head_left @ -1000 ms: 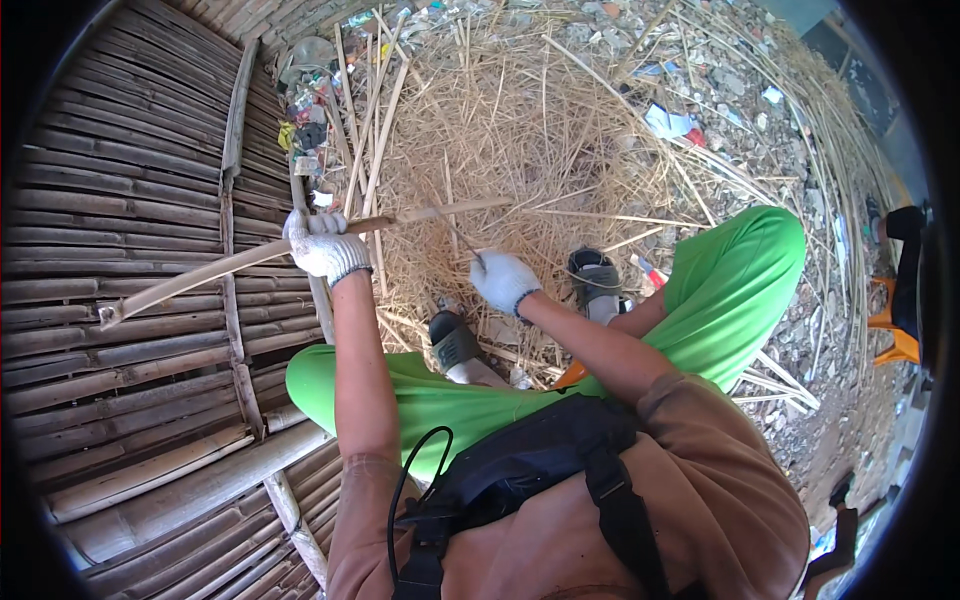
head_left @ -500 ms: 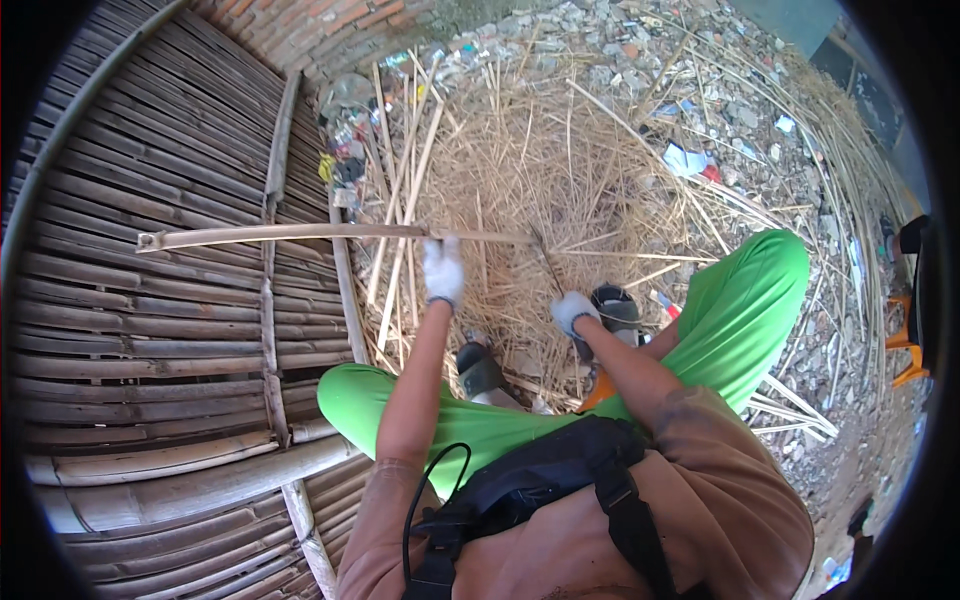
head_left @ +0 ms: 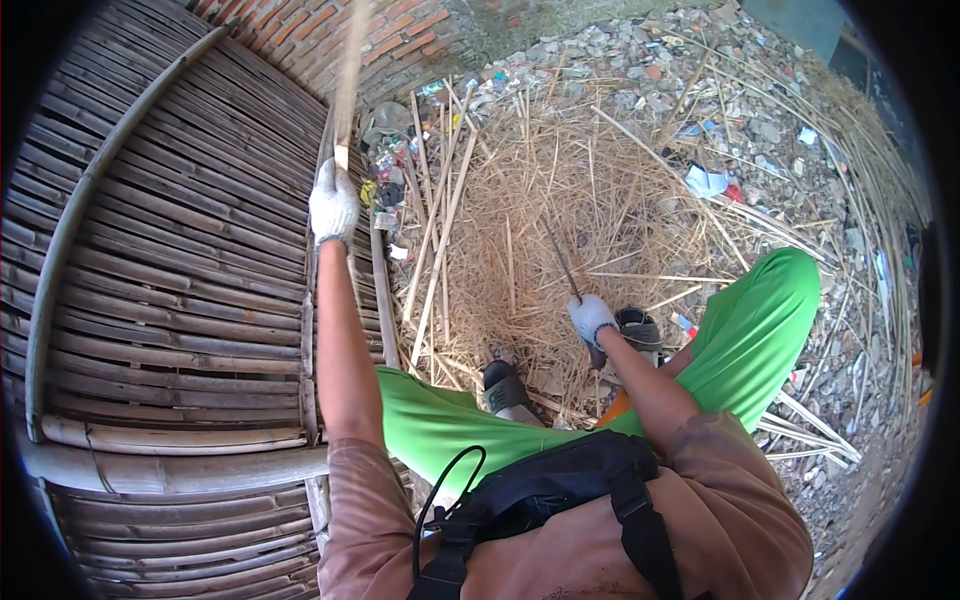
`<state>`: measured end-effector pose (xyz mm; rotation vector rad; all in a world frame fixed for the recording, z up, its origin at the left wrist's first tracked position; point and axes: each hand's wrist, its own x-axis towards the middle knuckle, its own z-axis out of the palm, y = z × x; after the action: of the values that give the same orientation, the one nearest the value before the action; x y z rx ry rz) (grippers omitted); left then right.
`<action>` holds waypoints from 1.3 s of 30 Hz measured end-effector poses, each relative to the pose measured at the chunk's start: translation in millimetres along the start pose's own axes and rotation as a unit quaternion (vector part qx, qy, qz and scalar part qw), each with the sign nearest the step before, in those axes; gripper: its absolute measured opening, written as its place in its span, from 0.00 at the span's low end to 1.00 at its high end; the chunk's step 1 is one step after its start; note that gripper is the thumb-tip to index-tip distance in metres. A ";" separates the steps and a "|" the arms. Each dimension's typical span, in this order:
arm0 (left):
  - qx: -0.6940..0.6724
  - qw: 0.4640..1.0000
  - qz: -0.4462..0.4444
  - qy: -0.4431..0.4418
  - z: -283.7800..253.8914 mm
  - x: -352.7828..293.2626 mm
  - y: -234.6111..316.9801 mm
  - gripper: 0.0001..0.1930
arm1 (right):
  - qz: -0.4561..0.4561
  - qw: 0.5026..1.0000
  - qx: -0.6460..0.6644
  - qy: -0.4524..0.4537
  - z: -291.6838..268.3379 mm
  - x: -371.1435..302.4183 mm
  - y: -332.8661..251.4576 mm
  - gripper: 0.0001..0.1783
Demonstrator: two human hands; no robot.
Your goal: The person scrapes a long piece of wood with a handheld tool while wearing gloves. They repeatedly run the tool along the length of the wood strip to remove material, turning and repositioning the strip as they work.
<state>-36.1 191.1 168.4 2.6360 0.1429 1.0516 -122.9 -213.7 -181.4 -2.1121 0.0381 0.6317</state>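
Observation:
My left hand, in a white knit glove, is stretched out to the left. It is closed round the near end of a long bamboo strip, which points away and is smeared by motion; its far end runs out of the picture. My right hand, gloved too, stays low between my knees. Its fingers wrap the handle of a knife whose thin dark blade points away from me over the shavings. The blade and the strip are well apart. Most of the handle is hidden in the glove.
A slatted bamboo platform fills the left side. Bamboo shavings heap in front of my feet. Loose strips lie beside the platform, with more strips at the right. A brick wall stands behind; rubble covers the ground.
My left hand has swung left and away, turning the bamboo strip from lying crosswise to pointing away, off the knife. The right hand keeps its hold on the knife low down.

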 end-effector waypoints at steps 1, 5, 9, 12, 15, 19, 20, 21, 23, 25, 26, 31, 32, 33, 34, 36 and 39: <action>-0.016 0.999 0.015 -0.024 0.4 -3.8 21.5 0.25 | 0.021 0.999 0.031 0.009 -7.6 5.9 15.4 0.30; 0.258 0.913 0.010 -0.317 -31.8 -27.8 57.8 0.34 | 0.056 0.987 0.127 0.086 -4.1 12.1 34.1 0.29; 0.270 0.818 -0.007 -0.508 -43.0 -67.7 24.2 0.28 | 0.092 0.945 0.274 0.155 6.3 -9.4 2.8 0.28; 0.288 0.811 -0.044 -0.507 -15.7 -110.9 -16.5 0.31 | 0.018 0.966 0.170 0.193 28.6 -8.8 11.1 0.30; 0.257 0.810 -0.031 -0.526 -27.6 -140.8 -65.0 0.30 | -0.067 0.988 0.047 0.129 39.4 -40.2 -29.9 0.30; 0.278 0.847 -0.006 -0.453 -22.0 -174.8 -37.7 0.25 | -0.146 0.969 -0.157 -0.125 60.3 -53.7 -96.3 0.30; 0.309 0.836 0.015 -0.453 -28.6 -185.6 -36.6 0.18 | -0.123 0.970 -0.176 -0.111 63.8 -79.4 -135.2 0.29; 0.321 0.845 0.009 -0.427 -27.8 -189.3 -35.7 0.16 | -0.145 0.973 -0.125 -0.132 74.7 -77.3 -148.9 0.29; 0.349 0.859 -0.021 -0.373 -26.7 -205.6 -47.1 0.12 | -0.241 0.948 -0.186 -0.095 88.6 -97.5 -173.2 0.28; 0.323 0.881 0.008 -0.345 -40.8 -210.4 -25.7 0.11 | -0.215 0.943 -0.219 -0.129 82.7 -102.9 -167.5 0.27; 0.334 0.870 -0.025 -0.363 -43.7 -211.6 -17.0 0.11 | -0.209 0.938 -0.238 -0.141 74.4 -99.3 -161.6 0.27; 0.308 0.877 -0.031 -0.367 -31.0 -216.7 -4.6 0.11 | -0.096 0.958 -0.269 -0.025 55.8 -41.5 -46.2 0.25; 0.310 0.879 -0.039 -0.361 -28.0 -217.5 -1.2 0.11 | -0.091 0.960 -0.261 -0.033 54.1 -39.9 -49.7 0.25; 0.314 0.882 -0.043 -0.348 -26.9 -212.3 -0.1 0.11 | -0.089 0.964 -0.250 -0.035 48.4 -38.6 -66.6 0.25; 0.333 0.879 -0.048 -0.337 -31.3 -210.5 0.9 0.11 | -0.131 0.965 -0.218 -0.063 48.5 -60.4 -99.6 0.25; 0.346 0.881 -0.036 -0.322 -32.4 -207.7 1.1 0.10 | -0.261 0.942 -0.204 -0.057 70.6 -80.0 -127.3 0.24; 0.312 0.878 -0.074 -0.356 -50.1 -206.8 8.2 0.10 | -0.261 0.932 -0.238 -0.084 87.2 -101.1 -162.0 0.24</action>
<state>-221.0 153.7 69.7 3.3095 0.5847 -0.1075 -205.9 -70.5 -52.4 -2.3695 -0.8227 0.5229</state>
